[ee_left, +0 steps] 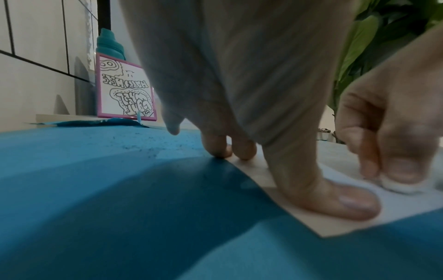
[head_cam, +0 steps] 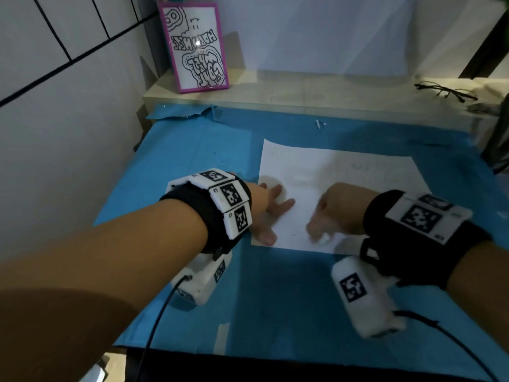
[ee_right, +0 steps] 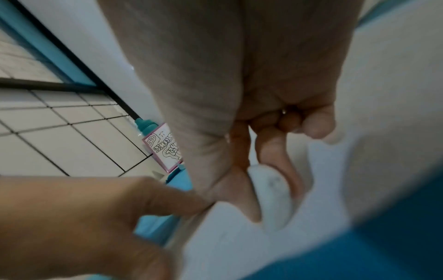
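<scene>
One eraser (head_cam: 322, 239) pinched, paper (head_cam: 344, 186) edge pinned

A pink-framed drawing (head_cam: 194, 46) stands on the wooden ledge (head_cam: 303, 92), eyeglasses (head_cam: 444, 91) lying well apart.

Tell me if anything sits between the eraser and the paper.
Nothing visible does. The right hand pinches the eraser against the paper; the left hand presses the paper's left edge, off to the side.

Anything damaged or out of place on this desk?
Yes. The blue cover is torn and curled up at its far left corner, below the framed drawing; a small ripped flap sticks up further right.
</scene>
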